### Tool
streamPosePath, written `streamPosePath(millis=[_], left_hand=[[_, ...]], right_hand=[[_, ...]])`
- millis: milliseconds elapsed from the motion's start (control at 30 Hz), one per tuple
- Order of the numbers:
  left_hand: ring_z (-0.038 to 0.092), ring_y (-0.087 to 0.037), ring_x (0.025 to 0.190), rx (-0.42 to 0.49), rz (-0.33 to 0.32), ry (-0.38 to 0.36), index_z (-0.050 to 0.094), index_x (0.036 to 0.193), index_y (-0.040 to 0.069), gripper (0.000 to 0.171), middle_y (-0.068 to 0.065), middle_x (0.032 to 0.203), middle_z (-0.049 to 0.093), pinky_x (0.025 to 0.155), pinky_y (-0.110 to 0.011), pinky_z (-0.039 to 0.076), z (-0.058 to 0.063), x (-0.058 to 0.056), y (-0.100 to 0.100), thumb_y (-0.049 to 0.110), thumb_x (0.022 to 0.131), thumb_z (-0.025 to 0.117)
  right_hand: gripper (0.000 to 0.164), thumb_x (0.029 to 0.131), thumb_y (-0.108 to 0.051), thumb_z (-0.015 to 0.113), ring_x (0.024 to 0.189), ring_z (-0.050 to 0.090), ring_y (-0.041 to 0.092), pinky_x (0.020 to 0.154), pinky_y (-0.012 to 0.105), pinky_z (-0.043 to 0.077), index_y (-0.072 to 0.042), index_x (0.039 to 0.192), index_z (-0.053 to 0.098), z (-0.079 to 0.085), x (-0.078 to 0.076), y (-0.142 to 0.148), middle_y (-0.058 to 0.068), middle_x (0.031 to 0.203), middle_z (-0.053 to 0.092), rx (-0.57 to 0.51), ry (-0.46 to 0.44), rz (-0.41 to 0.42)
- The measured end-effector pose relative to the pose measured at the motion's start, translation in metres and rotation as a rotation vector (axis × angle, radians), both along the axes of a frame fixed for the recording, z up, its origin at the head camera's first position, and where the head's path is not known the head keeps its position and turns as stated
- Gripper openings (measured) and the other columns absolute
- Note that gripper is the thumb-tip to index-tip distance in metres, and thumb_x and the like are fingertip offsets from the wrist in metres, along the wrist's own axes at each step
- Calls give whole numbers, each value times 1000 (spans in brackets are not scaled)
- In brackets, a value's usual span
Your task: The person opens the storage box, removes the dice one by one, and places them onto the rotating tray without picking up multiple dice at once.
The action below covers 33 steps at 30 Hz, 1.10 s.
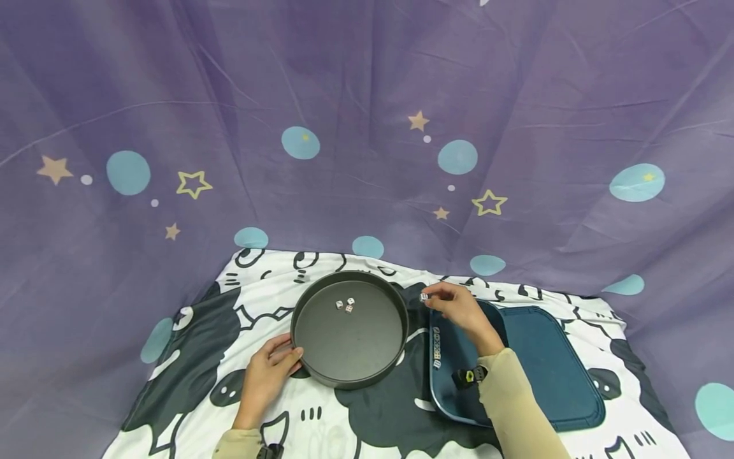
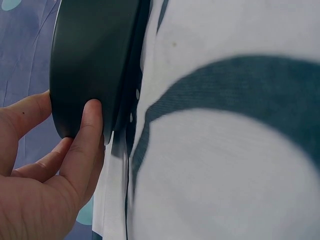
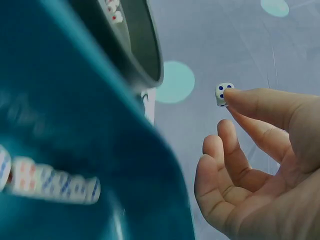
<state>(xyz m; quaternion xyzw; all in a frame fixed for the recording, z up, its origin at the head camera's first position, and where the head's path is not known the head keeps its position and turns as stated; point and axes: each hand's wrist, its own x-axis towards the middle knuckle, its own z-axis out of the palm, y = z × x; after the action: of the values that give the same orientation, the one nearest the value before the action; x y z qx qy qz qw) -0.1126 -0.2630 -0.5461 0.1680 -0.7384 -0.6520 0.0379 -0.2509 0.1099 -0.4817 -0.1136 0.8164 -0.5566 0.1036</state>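
Note:
My right hand [image 1: 459, 309] pinches a white die [image 3: 224, 95] between thumb and forefinger; in the right wrist view blue pips show on it, and the other fingers are loosely bent. It is above the far left edge of a blue bin [image 1: 459, 408]. A row of several dice [image 1: 437, 347] lies inside that bin along its left wall. My left hand [image 1: 268, 376] grips the near left side of a round dark pan [image 1: 355, 347], thumb at the rim and fingers against the outer wall [image 2: 90, 65]. Three dice [image 1: 348, 308] lie together on the pan's floor, towards the back.
A flat blue lid or tray [image 1: 553, 363] lies right of the bin, partly behind the right sleeve [image 1: 516, 401]. A black-and-white patterned cloth [image 1: 309, 421] covers the table. Behind it hangs a purple curtain [image 1: 355, 191] with stars and dots.

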Motion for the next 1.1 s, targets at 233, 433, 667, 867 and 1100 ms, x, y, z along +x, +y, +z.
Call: streamPosePath(millis=[233, 433, 667, 867, 1100], left_hand=[[67, -24, 109, -4, 1, 5, 56, 136, 0, 50, -24, 134, 58, 81, -26, 61, 0, 0, 0, 9, 91, 75], [67, -27, 109, -20, -2, 16, 56, 136, 0, 50, -26, 132, 59, 81, -25, 61, 0, 2, 0, 12, 92, 75], [67, -27, 108, -16, 1, 13, 56, 137, -1, 50, -26, 132, 59, 81, -26, 62, -1, 2, 0, 10, 92, 75], [67, -29, 109, -14, 11, 11, 56, 136, -1, 49, -26, 131, 60, 80, -26, 62, 0, 1, 1, 7, 92, 74], [67, -29, 110, -11, 16, 7, 56, 136, -1, 48, -25, 130, 61, 79, -26, 62, -1, 1, 1, 8, 92, 74]], right_hand=[[22, 95, -2, 67, 73, 57, 21, 56, 28, 48, 2, 116, 70, 12, -11, -34, 23, 98, 68, -18, -7, 43], [23, 93, -3, 69, 66, 53, 18, 52, 26, 45, 2, 115, 71, 11, -19, -68, 24, 96, 67, -47, 23, 83], [21, 92, -7, 71, 66, 52, 19, 51, 28, 43, -3, 112, 73, 3, -26, -103, 9, 83, 66, -75, 7, 129], [24, 89, -1, 71, 67, 52, 31, 48, 22, 39, 3, 112, 71, -5, -29, -127, 2, 74, 64, -88, 1, 154], [23, 88, 1, 72, 73, 56, 41, 49, 24, 41, 3, 111, 72, -17, -33, -144, 1, 72, 63, -73, -18, 124]])
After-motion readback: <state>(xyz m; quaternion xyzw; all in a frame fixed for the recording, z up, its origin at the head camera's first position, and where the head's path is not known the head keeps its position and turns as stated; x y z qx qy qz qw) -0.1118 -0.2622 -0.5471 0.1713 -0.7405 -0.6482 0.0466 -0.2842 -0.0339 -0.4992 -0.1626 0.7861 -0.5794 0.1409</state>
